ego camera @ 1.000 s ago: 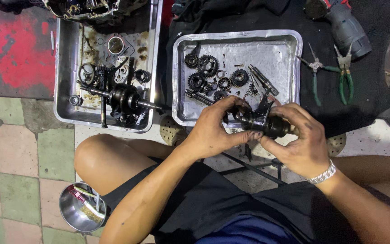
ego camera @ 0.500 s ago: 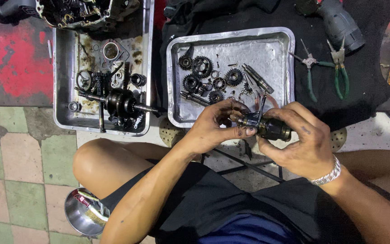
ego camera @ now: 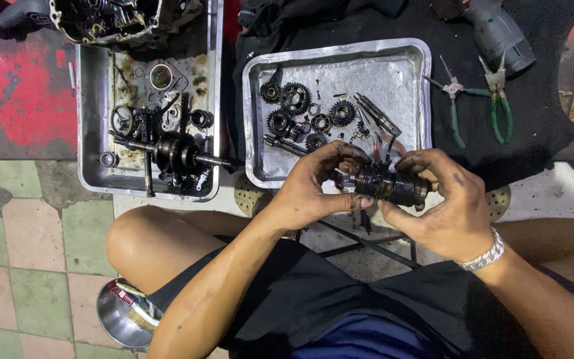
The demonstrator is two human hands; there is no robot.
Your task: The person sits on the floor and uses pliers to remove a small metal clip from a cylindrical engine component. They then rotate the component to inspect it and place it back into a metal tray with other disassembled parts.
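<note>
Head view shows the left hand (ego camera: pixel 313 189) and right hand (ego camera: pixel 443 209) both closed on a dark oily drum (ego camera: pixel 390 186), held steady at 6 o'clock of the gear tray (ego camera: pixel 393 63).

Greasy dark metal drum (ego camera: pixel 392 186); shiny dented metal tray (ego camera: pixel 406 66).

Both forearms are brought in from below and angled toward each other, so that the hands meet in front of the body. The left hand (ego camera: pixel 317 189) is curled, its fingertips pressed inward and its thumb laid flat underneath. The right hand (ego camera: pixel 443 206) is cupped, fingers arched over the top, thumb beneath. Both hands are smeared with dark grease.
</note>
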